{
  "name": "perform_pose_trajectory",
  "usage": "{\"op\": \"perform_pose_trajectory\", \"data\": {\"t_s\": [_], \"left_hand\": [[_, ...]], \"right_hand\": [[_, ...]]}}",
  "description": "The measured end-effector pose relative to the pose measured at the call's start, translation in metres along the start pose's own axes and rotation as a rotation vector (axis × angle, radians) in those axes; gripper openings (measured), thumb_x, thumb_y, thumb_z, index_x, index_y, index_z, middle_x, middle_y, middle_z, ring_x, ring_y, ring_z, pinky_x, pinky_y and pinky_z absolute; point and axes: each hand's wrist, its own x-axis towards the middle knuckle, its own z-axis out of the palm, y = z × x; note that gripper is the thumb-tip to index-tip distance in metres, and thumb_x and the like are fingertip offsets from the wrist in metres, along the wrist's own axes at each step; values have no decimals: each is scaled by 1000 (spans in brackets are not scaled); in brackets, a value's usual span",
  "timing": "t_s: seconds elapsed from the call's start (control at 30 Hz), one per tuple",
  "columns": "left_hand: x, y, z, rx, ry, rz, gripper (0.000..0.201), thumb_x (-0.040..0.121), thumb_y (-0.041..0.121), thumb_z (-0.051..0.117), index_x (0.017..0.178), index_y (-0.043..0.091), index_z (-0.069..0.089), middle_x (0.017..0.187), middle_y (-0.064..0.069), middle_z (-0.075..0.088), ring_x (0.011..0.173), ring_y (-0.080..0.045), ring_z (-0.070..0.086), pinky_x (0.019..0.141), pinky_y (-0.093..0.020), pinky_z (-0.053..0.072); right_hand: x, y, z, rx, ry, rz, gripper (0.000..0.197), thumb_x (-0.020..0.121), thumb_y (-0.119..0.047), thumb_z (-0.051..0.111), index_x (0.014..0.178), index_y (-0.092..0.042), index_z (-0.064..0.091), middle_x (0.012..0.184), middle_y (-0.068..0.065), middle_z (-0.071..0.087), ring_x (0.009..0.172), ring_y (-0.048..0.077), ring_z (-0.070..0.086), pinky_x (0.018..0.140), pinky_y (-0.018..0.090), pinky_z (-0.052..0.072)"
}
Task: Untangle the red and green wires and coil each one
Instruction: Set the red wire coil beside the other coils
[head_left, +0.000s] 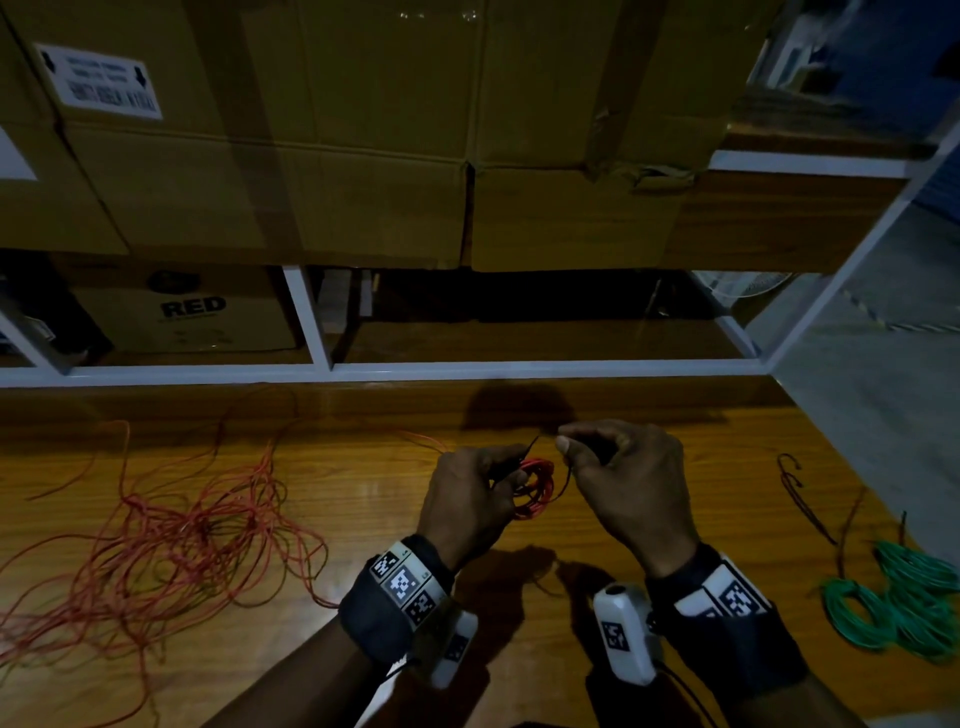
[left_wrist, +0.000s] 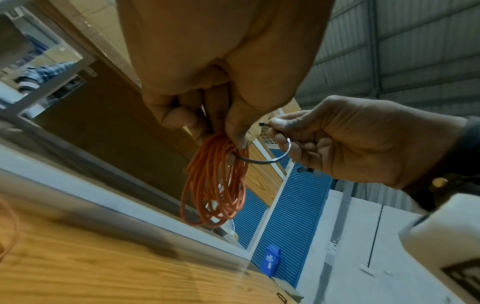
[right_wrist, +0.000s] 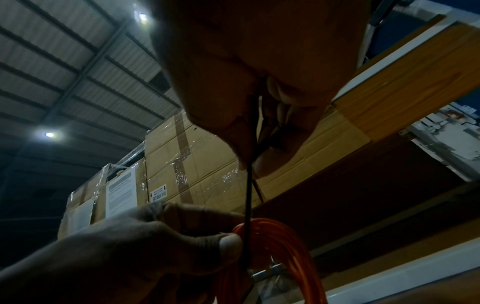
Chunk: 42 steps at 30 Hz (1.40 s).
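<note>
Red wire coil (head_left: 535, 486), at the centre of the head view between the two hands and held clear above the desk (head_left: 363, 499): a small hank of several orange-red turns of thin, round, smooth-jacketed wire, hanging as a narrow oval in the left wrist view. The left hand (head_left: 470, 501) has its thumb and fingers curled round the top of the hank, clamping the turns together; the right hand (head_left: 631, 488) pinches a thin dark tie (left_wrist: 270, 156) that arcs from its fingertips across to the hank, apparently passing round the gathered turns. The wire is judged light, limp and somewhat springy, so the turns would likely fan out if released; the sound place to hold it is where all turns cross under the left thumb, with the tie cinched just beside that pinch. The jacket looks slick, so a firm pinch is advisable, though nothing here seems fragile. More loose red wire (head_left: 171, 551) lies in an open tangle at the lower left of the head view, well apart from the hands. Green wire coils (head_left: 893, 608) lie already wound at the lower right edge of the desk, with a few dark ties (head_left: 800, 499) near them. Cardboard boxes (head_left: 322, 130) fill the shelf across the upper frame.
</note>
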Motion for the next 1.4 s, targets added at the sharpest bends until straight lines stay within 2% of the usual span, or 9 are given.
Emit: {"op": "perform_pose_trajectory", "data": {"t_s": [0.1,0.3,0.4,0.53,0.8,0.9,1.07,1.23,1.4], "left_hand": [[-1,1,-1,-17,-3,-1,35,95,13,72,129,19,71,124,3,73,113,-2,65,88,-17,56],[-1,0,0,-24,-10,60,33,95,15,70,126,25,73,117,6,76,108,-3,69,86,-26,61],[0,0,0,-11,-9,61,33,95,15,69,126,24,73,116,4,76,106,-4,70,82,-16,58],[0,1,-2,3,1,65,33,95,13,70,126,23,73,116,3,76,105,-2,69,77,-3,50],[1,0,-1,32,21,54,33,95,15,71,127,21,72,120,0,75,108,-5,68,75,2,47],[1,0,-1,24,9,68,33,95,15,71,127,24,72,120,3,75,110,-4,68,78,-3,51],[1,-5,0,27,-15,60,34,95,17,70,127,26,72,119,4,75,108,-4,69,84,-24,61],[1,-2,-2,-11,3,37,33,94,13,71,125,24,73,118,5,75,107,-3,68,83,-14,57],[2,0,-4,-1,-15,55,35,95,12,70,128,23,72,119,3,75,108,-5,69,87,-27,61]], "right_hand": [[1,-1,-1,0,-9,-5,9,89,-22,79,97,-22,82,94,-11,78,83,-5,68,69,7,49],[-1,2,10,11,-74,25,11,90,-21,77,100,-23,81,96,-12,77,83,-8,65,68,5,50],[-3,2,12,11,-84,26,10,90,-19,77,98,-23,81,95,-11,77,81,-7,65,71,14,55],[-2,2,11,12,-73,27,11,89,-20,78,99,-24,81,95,-12,77,83,-8,66,68,5,49],[0,2,9,6,-29,10,12,89,-22,79,100,-24,81,95,-14,76,80,-16,61,65,0,46],[0,4,12,-8,-45,31,13,89,-22,78,102,-23,81,98,-11,77,80,-13,61,66,2,47],[1,3,12,-14,-51,28,11,89,-21,78,99,-23,81,95,-12,77,80,-11,63,66,1,45],[1,3,11,-28,-38,15,10,89,-24,78,99,-24,81,94,-14,76,80,-11,64,64,1,46],[1,4,13,-33,-67,15,10,89,-25,78,98,-26,81,94,-15,76,81,-12,63,66,2,47]]}}
